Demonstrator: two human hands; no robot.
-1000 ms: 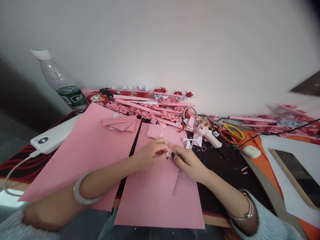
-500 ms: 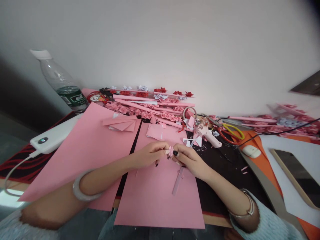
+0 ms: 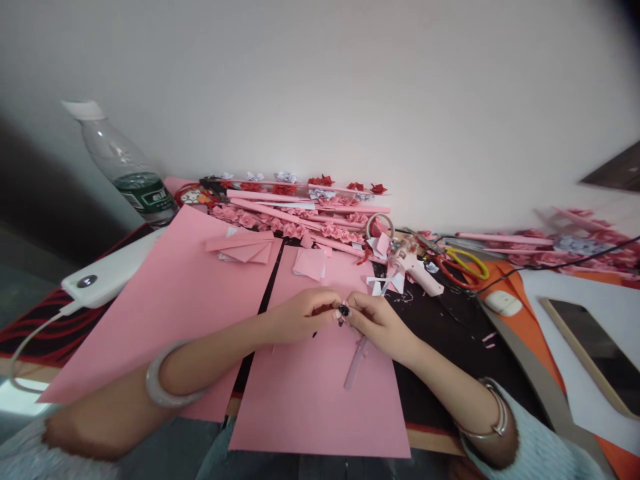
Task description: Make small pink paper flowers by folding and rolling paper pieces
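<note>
Left hand (image 3: pixel 300 316) and right hand (image 3: pixel 383 325) pinch the folded paper (image 3: pixel 338 317) between their fingertips, above the right pink sheet (image 3: pixel 320 400). Squeezing too hard could crush its folds; uneven pulling might tear it.

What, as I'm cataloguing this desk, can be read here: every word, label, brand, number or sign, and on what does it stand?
No text can be quoted with certainty.
Green wraparound label on the clear, tapering plastic bottle: pale characters, too blurred to read; finer print too small.
Dark oval spot on the white, rectangular, cabled device: no readable number.
Dark-screened, gold-edged rectangular phone: no text visible.
</note>
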